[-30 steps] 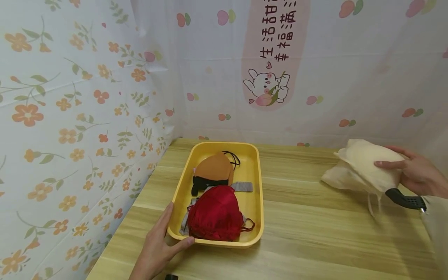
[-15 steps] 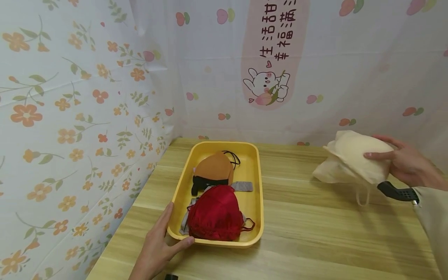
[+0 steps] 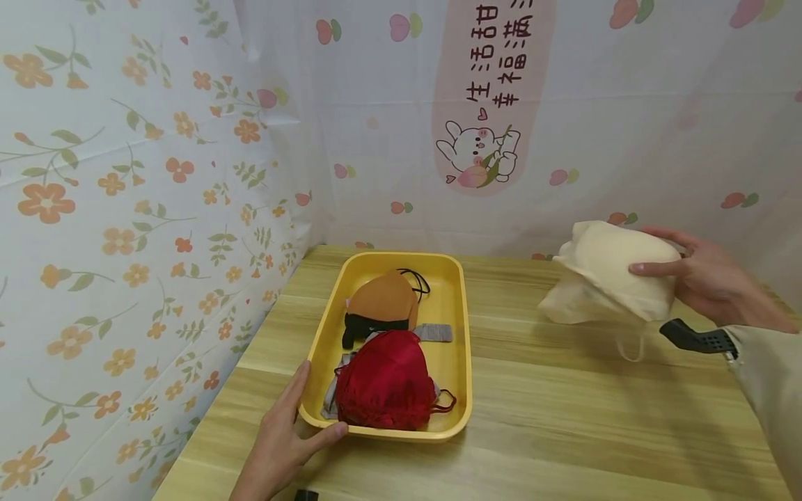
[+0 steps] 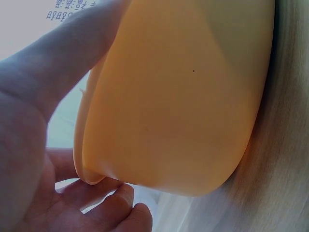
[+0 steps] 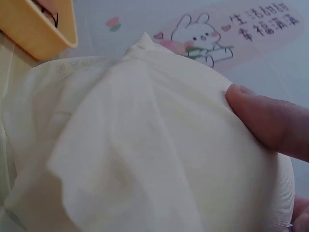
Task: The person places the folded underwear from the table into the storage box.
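A cream bra (image 3: 626,268) hangs above the table at the right, one pale strap dangling. My right hand (image 3: 708,278) pinches it, thumb across the cup and the other fingers behind. In the right wrist view the bra's thin cream fabric (image 5: 145,140) drapes below a smooth cup, with the thumb (image 5: 270,118) on its edge. My left hand (image 3: 282,431) holds the near left corner of a yellow tray (image 3: 465,348), its thumb along the front rim. Inside lie a folded red bra (image 3: 388,379) in front, an orange and black bra (image 3: 382,303) behind, and a grey fabric piece (image 3: 434,332).
The tray stands on a wood-grain table (image 3: 532,410). A floral curtain (image 3: 125,243) borders the left side, and a white printed curtain (image 3: 376,139) with a rabbit picture hangs along the back.
My right hand has carried the cream bra leftward and slightly up, closer to the tray. The left hand and the tray stay where they were.
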{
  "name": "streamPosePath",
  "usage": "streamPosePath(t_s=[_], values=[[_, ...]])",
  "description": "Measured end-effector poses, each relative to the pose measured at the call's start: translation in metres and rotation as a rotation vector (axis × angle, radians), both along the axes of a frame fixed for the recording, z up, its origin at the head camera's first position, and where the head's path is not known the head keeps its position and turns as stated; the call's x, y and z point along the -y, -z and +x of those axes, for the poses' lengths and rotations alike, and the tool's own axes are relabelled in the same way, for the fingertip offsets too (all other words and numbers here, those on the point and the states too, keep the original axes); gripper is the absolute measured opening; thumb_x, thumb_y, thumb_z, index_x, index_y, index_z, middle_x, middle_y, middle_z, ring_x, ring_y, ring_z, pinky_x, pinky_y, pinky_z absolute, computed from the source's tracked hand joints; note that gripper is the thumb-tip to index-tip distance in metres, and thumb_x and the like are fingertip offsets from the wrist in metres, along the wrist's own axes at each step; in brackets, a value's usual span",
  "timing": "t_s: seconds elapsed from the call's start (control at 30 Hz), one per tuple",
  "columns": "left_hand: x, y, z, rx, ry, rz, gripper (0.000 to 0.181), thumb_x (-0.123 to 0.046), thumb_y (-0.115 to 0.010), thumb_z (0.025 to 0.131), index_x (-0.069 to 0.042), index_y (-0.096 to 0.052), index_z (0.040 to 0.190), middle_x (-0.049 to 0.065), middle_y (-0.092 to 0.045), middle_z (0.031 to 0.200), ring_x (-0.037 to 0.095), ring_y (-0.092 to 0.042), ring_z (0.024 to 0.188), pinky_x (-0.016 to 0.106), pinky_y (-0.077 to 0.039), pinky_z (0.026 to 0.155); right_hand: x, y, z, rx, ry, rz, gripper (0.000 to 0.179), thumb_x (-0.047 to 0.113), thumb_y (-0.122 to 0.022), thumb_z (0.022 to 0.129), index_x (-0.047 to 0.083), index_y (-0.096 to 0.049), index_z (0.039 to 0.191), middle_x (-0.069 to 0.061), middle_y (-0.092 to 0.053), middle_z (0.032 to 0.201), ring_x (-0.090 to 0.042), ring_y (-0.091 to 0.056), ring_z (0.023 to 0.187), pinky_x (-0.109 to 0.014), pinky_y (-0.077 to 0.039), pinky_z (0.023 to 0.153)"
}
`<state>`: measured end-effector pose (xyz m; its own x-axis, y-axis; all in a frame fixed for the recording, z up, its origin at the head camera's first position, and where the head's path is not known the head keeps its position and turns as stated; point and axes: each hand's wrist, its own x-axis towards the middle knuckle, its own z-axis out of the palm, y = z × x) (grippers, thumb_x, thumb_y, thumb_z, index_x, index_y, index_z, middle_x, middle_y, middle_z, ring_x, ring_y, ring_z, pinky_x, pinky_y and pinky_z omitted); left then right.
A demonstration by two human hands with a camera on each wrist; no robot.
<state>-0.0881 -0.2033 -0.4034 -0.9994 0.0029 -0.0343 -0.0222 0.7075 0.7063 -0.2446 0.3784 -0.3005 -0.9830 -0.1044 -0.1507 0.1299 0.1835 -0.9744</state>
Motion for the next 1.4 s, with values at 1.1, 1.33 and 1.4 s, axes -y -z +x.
streamPosePath(t_s=[1.1,1.33,1.4], values=[[0.0,0.002,0.0,-0.021,-0.006,0.011,0.115,-0.054,-0.083,0.077,-0.012,-0.018,0.162,0.016,-0.025,0.167,0.042,-0.032,0.15,0.059,-0.036,0.119,0.124,-0.027,0.009,-0.056,-0.124,-0.162,0.07,-0.003,-0.068,0.092,0.025,-0.037,0.147,0.002,-0.044,0.134,-0.008,-0.062,0.108,-0.025,-0.06,0.082],[-0.001,0.002,-0.001,-0.008,-0.01,0.013,0.115,-0.054,-0.083,0.077,-0.012,-0.017,0.162,0.015,-0.025,0.167,0.042,-0.031,0.151,0.059,-0.036,0.119,0.156,-0.031,0.003,-0.052,-0.106,-0.136,0.073,0.001,-0.075,0.087,0.022,-0.038,0.148,0.002,-0.044,0.132,-0.013,-0.057,0.108,-0.024,-0.059,0.082],[-0.001,0.002,0.0,-0.007,-0.01,0.013,0.116,-0.054,-0.083,0.076,-0.012,-0.018,0.162,0.016,-0.024,0.167,0.042,-0.031,0.151,0.058,-0.036,0.119,0.166,-0.031,0.001,-0.053,-0.102,-0.112,0.075,0.003,-0.076,0.087,0.021,-0.038,0.149,0.002,-0.044,0.133,-0.015,-0.054,0.111,-0.024,-0.059,0.083]])
